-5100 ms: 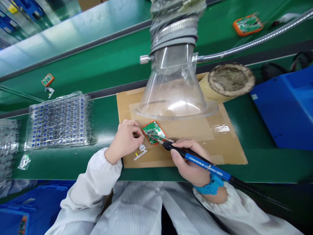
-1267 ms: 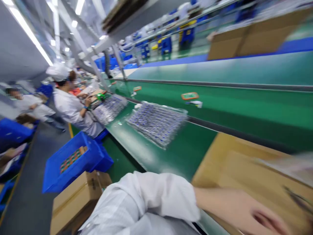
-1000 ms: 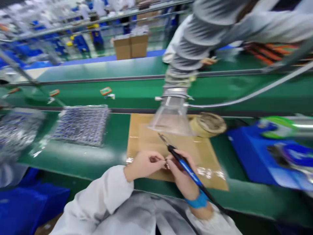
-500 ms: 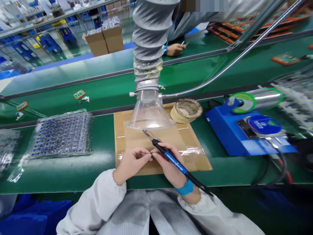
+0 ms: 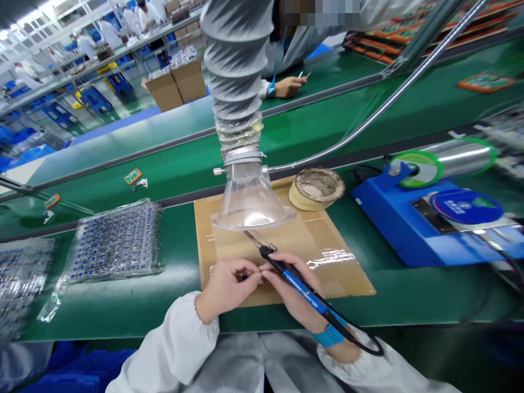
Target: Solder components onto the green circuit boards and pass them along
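Soldering iron (image 5: pixel 292 275) — blue-handled, with its black cord looping off past the wrist — lies gripped in the right hand (image 5: pixel 290 286) over the near edge of the cardboard mat (image 5: pixel 327 240), its metal tip pointing up and away toward the clear fume hood (image 5: pixel 249 204). The left hand (image 5: pixel 227 284) has its fingertips pinched against those of the right hand, around something too small to make out; neither hand is spread.

The main risk I see is heat: while both hands fuss over that tiny piece, the iron is held only loosely along the palm, and its tip hangs free near the hood's plastic rim and above the taped cardboard. A small twist of the wrist could bring it against either and scorch or melt it. The left fingers are also near the shaft, so a slip could mean a burn. The cord, curling just off the near table edge, could snag on the sleeve and tug the iron aside.

The small piece could drop onto the mat and be hard to find. To the right stand the blue station (image 5: pixel 413 229) and, farther off, a tape roll (image 5: pixel 317 188); left lies a component tray (image 5: pixel 114 240).
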Demonstrator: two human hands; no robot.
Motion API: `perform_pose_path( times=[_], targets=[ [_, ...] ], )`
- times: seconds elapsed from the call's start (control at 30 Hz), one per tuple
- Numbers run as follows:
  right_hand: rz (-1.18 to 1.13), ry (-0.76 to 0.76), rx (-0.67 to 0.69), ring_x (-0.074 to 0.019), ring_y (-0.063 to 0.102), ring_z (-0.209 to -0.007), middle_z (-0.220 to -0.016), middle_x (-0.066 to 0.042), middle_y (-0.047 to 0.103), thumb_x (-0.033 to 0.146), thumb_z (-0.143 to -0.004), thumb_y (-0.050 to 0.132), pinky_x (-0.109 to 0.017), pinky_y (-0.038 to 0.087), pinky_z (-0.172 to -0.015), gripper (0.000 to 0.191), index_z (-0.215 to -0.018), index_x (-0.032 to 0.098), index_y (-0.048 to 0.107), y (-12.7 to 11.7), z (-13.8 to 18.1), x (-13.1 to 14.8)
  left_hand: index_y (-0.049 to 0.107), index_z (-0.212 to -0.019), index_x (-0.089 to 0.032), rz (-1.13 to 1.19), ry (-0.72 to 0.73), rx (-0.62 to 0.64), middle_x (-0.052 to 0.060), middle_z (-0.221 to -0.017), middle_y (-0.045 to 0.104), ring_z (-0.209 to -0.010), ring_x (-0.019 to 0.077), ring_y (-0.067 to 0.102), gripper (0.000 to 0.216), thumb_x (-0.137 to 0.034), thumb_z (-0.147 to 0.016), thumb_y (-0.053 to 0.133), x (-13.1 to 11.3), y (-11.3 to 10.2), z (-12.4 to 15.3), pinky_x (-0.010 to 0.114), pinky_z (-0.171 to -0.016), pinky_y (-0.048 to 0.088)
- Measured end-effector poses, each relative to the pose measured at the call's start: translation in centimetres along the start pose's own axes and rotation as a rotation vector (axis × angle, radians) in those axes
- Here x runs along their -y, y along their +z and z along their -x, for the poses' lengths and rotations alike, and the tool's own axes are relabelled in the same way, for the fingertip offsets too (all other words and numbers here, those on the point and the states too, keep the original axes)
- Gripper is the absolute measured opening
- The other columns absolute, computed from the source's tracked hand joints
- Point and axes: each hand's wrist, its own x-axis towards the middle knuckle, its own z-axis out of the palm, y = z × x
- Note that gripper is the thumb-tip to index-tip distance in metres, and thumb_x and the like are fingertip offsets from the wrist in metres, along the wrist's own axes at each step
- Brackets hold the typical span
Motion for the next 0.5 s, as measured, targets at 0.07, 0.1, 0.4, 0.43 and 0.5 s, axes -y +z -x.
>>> perform_pose_path(
  times=[0.07, 0.1, 0.4, 0.43, 0.5],
  targets=[
    [0.018, -0.017, -0.008, -0.0198, 0.077, -0.083, -0.091, -0.003, 0.078, 0.032, -0.088, 0.077, -0.034, 0.066, -0.079, 0.025, -0.110, 0.027, 0.068, 0.0, 0.1, 0.0, 0.074, -0.075, -0.017, -0.024, 0.023, -0.007, 0.006, -0.075, 0.077, -0.069, 0.0172, 0.069, 0.020, -0.034, -0.086, 0.069, 0.0, -0.2, 0.0, 0.026, -0.067, 0.054],
    [0.028, -0.024, 0.000, -0.0194, 0.077, -0.083, -0.091, -0.002, 0.078, 0.032, -0.088, 0.077, -0.033, 0.065, -0.078, 0.025, -0.111, 0.027, 0.068, 0.0, 0.1, 0.0, 0.073, -0.075, -0.017, -0.030, 0.037, -0.015, 0.006, -0.076, 0.077, -0.069, 0.0174, 0.069, 0.020, -0.033, -0.086, 0.068, 0.1, -0.3, 0.0, 0.027, -0.068, 0.054],
    [0.144, -0.117, 0.062, -0.0184, 0.076, -0.082, -0.092, -0.002, 0.077, 0.032, -0.092, 0.071, -0.030, 0.064, -0.078, 0.020, -0.112, 0.028, 0.068, -0.9, -0.3, 0.7, 0.072, -0.075, -0.020, -0.154, 0.217, -0.062, 0.006, -0.072, 0.075, -0.067, 0.0176, 0.068, 0.017, -0.027, -0.089, 0.066, -0.2, 0.7, -0.2, 0.031, -0.071, 0.053],
    [0.162, -0.127, 0.061, -0.0187, 0.076, -0.080, -0.090, -0.002, 0.077, 0.033, -0.092, 0.071, -0.030, 0.064, -0.077, 0.019, -0.110, 0.028, 0.069, -1.2, -0.4, 0.6, 0.073, -0.077, -0.020, -0.170, 0.246, -0.044, 0.006, -0.074, 0.076, -0.070, 0.0181, 0.069, 0.016, -0.026, -0.090, 0.066, -0.2, 0.5, -0.2, 0.032, -0.073, 0.054],
    [0.225, -0.116, 0.042, -0.0192, 0.076, -0.078, -0.088, -0.002, 0.077, 0.037, -0.092, 0.071, -0.030, 0.064, -0.076, 0.018, -0.107, 0.028, 0.070, -2.0, -0.4, 0.6, 0.074, -0.082, -0.021, -0.207, 0.305, 0.024, 0.006, -0.081, 0.079, -0.078, 0.0193, 0.072, 0.012, -0.025, -0.090, 0.066, 0.0, -0.9, -0.3, 0.033, -0.080, 0.055]
  ],
)
